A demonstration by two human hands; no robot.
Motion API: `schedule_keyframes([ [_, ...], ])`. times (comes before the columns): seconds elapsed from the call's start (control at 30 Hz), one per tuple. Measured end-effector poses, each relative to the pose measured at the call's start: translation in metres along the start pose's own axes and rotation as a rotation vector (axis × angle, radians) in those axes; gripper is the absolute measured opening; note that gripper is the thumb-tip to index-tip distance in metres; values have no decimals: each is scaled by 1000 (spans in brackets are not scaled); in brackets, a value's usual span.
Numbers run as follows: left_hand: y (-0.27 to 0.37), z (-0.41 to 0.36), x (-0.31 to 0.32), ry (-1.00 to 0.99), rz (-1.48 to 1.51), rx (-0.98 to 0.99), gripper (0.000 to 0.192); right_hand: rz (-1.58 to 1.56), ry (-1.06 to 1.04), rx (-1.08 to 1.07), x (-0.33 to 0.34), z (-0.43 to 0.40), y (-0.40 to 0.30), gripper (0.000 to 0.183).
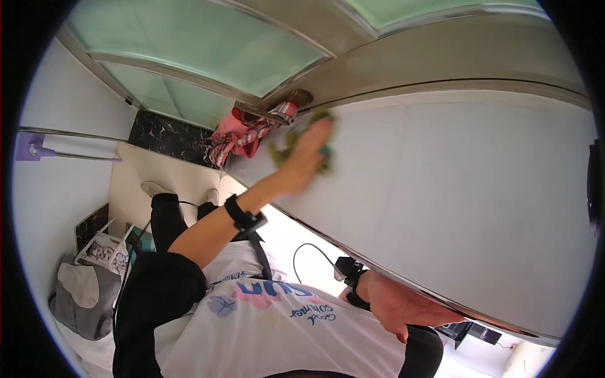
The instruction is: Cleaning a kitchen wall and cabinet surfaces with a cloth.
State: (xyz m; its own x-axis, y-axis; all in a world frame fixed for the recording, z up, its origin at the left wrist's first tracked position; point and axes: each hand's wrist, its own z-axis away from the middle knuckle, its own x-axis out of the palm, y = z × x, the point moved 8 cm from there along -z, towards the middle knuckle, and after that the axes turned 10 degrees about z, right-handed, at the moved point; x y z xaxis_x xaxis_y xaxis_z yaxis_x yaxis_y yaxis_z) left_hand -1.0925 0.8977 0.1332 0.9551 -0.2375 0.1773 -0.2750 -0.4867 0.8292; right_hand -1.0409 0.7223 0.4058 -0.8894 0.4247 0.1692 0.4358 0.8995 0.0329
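My left hand (305, 153) presses a crumpled yellow-green cloth (282, 149) against a broad white panel (453, 198) near its far left corner. Hand and cloth are both blurred. A small teal patch shows beside the fingers. A black band with a small box sits around my left wrist. My right hand (401, 304) lies along the panel's shiny metal-trimmed edge (312, 227), palm partly visible and fingers stretched to the right. Nothing shows in its palm; the edge hides part of the fingers. A similar black device (350, 271) is strapped at that wrist.
Red-and-white plaid fabric (246, 132) hangs from a door handle (262, 113) beside the panel's left corner. Frosted green glass doors (198, 47) stand behind. A purple-headed mop (30, 146) leans at left. Below it are a white rack (106, 250) and a grey bag-like item (85, 297).
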Motion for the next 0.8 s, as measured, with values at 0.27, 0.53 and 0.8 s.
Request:
schedule_keyframes([
  [0.27,163,-46,32,-289,-144,72,69,347,-89,53,-20,-6,3,77],
  [0.53,33,51,13,-85,125,-38,64,529,-148,3,-26,-17,-3,74],
  [0.8,78,49,31,-273,20,30,67,682,-178,-54,-39,-24,-4,72],
])
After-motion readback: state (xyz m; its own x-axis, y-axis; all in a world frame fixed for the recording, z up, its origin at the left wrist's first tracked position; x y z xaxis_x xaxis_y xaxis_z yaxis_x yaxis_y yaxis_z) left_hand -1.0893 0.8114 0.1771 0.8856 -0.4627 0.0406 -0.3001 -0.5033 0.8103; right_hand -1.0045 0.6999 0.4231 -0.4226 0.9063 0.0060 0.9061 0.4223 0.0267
